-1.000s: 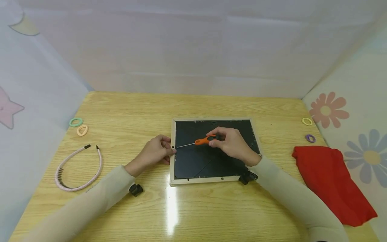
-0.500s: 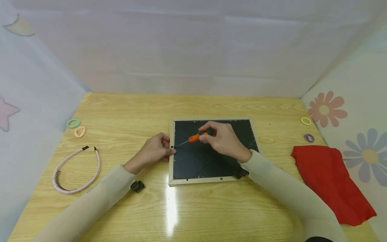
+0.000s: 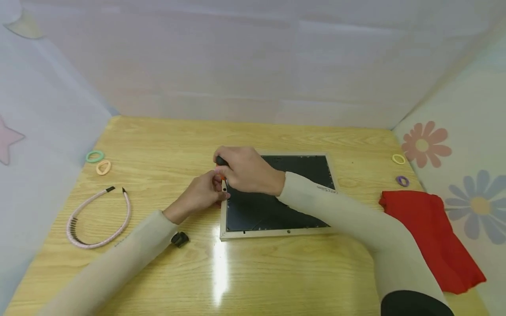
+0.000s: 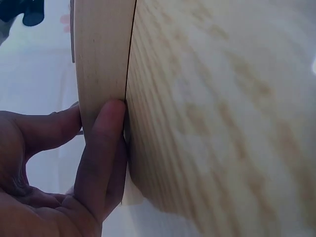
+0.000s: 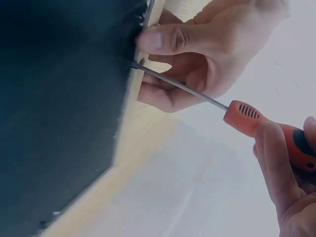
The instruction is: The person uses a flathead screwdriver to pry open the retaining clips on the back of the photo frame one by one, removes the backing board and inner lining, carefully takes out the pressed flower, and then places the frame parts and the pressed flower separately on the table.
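Note:
A picture frame (image 3: 272,215) with a black back and a pale wooden border lies back-side up on the table. My left hand (image 3: 199,193) pinches its left border, the thumb on top and fingers against the side. In my right hand (image 3: 249,169) is an orange and black screwdriver (image 5: 242,117), gripped by the handle. In the right wrist view its tip meets the inner edge of the border, just beside my left thumb and a small dark hole. From the head, my right hand hides most of the screwdriver and the frame's far left corner.
On the left of the table (image 3: 253,281) lie a pink headband (image 3: 100,243), a green hair tie (image 3: 95,156) and a peach hair tie (image 3: 103,167). A red cloth (image 3: 427,237), a yellow hair tie (image 3: 398,159) and a purple one lie on the right.
My right hand has moved left over the frame's left border, and the screwdriver has swung from a low slant to a steeper one. My left hand has stayed at the border.

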Tool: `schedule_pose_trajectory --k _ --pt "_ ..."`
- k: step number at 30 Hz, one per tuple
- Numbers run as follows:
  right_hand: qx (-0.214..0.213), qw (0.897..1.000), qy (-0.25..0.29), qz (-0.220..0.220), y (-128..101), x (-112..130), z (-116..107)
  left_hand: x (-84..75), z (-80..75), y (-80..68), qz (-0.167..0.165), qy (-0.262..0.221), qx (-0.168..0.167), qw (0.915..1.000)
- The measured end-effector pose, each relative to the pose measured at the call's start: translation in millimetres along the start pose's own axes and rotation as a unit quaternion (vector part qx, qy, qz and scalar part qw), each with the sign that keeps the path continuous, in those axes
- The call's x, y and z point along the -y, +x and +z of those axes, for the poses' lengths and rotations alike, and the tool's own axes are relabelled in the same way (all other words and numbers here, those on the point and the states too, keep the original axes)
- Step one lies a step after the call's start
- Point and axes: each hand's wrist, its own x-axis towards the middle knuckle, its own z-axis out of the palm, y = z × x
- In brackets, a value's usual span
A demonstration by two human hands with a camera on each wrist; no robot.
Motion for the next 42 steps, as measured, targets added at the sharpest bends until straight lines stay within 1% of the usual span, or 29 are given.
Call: schedule_pose_trajectory --k 2,5,8,9,10,11,12,15,17,19,23,26,28,30,31,33,34,36,37,39,40,41,42 --pt "0.013 0.999 -0.021 -0.023 10 4 3 -0.4 -0.5 0.9 0.022 0.008 -0.001 0.9997" --pt "0.027 0.998 -0.038 -0.045 20 10 9 -0.2 1.3 4.7 0.082 0.006 0.003 0.9966" --pt "0.035 0.997 -0.045 -0.057 26 14 13 0.5 4.0 9.0 0.140 -0.007 -0.003 0.9901" --pt "0.038 0.997 -0.043 -0.058 27 15 13 0.5 4.9 10.0 0.150 -0.011 -0.005 0.9886" --pt "0.042 0.997 -0.042 -0.056 27 15 14 0.5 5.8 10.4 0.151 -0.015 -0.005 0.9884" --pt "0.045 0.997 -0.042 -0.053 28 15 13 0.5 6.4 10.3 0.141 -0.017 -0.004 0.9899" --pt "0.050 0.997 -0.041 -0.046 28 14 12 0.2 6.8 10.0 0.127 -0.009 -0.004 0.9919" --pt "0.061 0.998 -0.024 -0.007 27 8 7 -1.1 7.7 8.0 0.057 0.008 0.002 0.9983" --pt "0.062 0.998 -0.011 0.021 24 1 3 -2.0 7.9 6.9 0.017 0.018 0.004 0.9997" --pt "0.062 0.997 0.014 0.049 20 -5 -2 -3.1 8.0 6.1 -0.010 0.011 0.002 0.9999" --pt "0.057 0.992 0.062 0.093 9 -18 -12 -4.2 7.8 4.1 -0.031 -0.024 0.002 0.9993" --pt "0.041 0.985 0.109 0.125 -3 -29 -16 -4.3 5.7 2.1 -0.037 -0.041 0.010 0.9984" --pt "0.022 0.979 0.140 0.149 -11 -38 -17 -4.0 2.5 1.5 -0.035 -0.039 0.017 0.9985" --pt "-0.001 0.969 0.175 0.176 -18 -47 -19 -4.1 -2.4 1.9 -0.037 -0.038 0.023 0.9983" --pt "-0.016 0.962 0.193 0.192 -22 -51 -20 -4.2 -5.1 2.7 -0.034 -0.033 0.025 0.9985" --pt "-0.054 0.946 0.232 0.220 -30 -60 -22 -4.6 -11.5 5.7 -0.023 -0.020 0.015 0.9994" --pt "-0.075 0.937 0.249 0.232 -34 -64 -23 -5.2 -14.7 7.7 -0.014 -0.007 0.003 0.9999" --pt "-0.119 0.914 0.299 0.246 -42 -72 -26 -6.2 -20.2 13.0 0.019 0.024 -0.031 0.9991" --pt "-0.142 0.900 0.327 0.250 -47 -75 -28 -7.2 -22.4 16.1 0.037 0.042 -0.051 0.9971" --pt "-0.183 0.873 0.377 0.249 -56 -82 -31 -10.0 -25.2 23.3 0.072 0.069 -0.091 0.9908" --pt "-0.200 0.857 0.406 0.247 -62 -84 -33 -11.2 -25.7 27.5 0.087 0.080 -0.110 0.9869" --pt "-0.214 0.842 0.430 0.245 -67 -86 -35 -12.7 -25.8 31.8 0.099 0.082 -0.122 0.9842" --pt "-0.226 0.831 0.447 0.242 -72 -88 -36 -14.2 -25.8 36.5 0.109 0.085 -0.129 0.9820"
